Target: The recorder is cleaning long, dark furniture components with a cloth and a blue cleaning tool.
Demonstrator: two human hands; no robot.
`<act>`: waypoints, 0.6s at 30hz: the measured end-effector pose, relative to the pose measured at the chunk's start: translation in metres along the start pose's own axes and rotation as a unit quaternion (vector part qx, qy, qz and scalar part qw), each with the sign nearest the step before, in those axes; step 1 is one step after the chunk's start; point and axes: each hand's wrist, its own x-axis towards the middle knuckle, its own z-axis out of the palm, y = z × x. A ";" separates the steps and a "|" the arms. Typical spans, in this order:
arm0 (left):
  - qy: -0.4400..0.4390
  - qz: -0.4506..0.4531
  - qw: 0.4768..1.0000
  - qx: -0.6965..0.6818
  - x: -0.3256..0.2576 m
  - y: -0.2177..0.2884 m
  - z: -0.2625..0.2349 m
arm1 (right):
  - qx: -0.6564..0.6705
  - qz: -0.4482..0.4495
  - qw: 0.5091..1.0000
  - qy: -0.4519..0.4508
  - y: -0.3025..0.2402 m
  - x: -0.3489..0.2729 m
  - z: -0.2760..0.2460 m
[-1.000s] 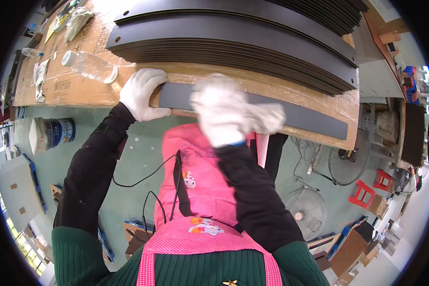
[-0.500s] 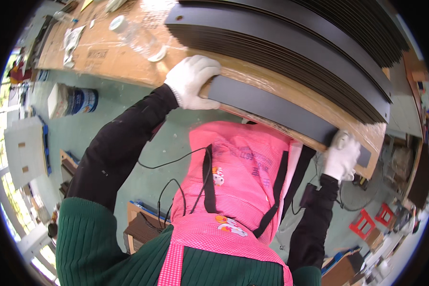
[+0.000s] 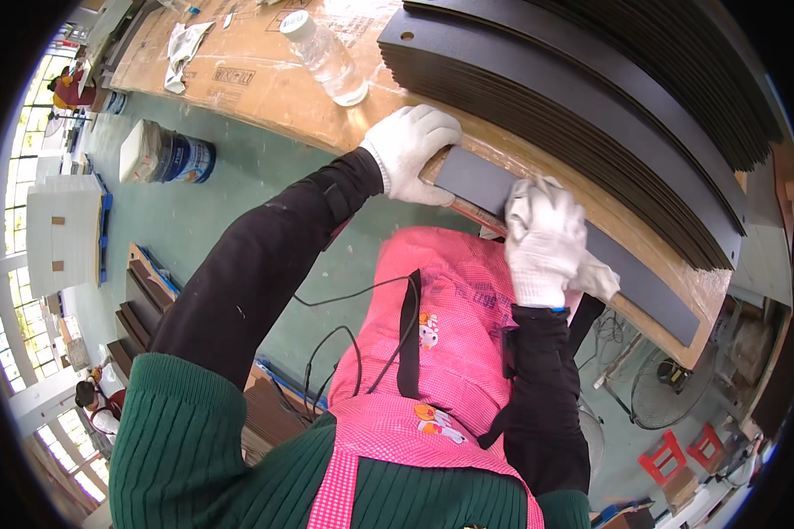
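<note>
Right hand (image 3: 545, 236) has been shifted from the far end of the dark panel (image 3: 644, 282) toward its middle, fingers pressed flat on a white cloth (image 3: 596, 277). Near end is clamped by left hand (image 3: 410, 150), grip closed around the panel edge. Panel is laid along the counter (image 3: 265, 88) front edge, beside the stacked dark boards (image 3: 573, 97).

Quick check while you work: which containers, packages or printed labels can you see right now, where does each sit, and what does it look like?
Plastic bottle: lying on the bench's far side, clear, white cap.
Paint can: on the green floor left of the bench, round, blue-and-white label.
Cardboard sheet: covers the bench top, brown, dark printed marks.
White boxes: stacked on the floor, far left.
</note>
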 end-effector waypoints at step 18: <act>-0.009 0.022 1.000 0.019 0.017 -0.001 0.011 | -0.110 -0.037 0.992 -0.049 -0.051 0.037 0.017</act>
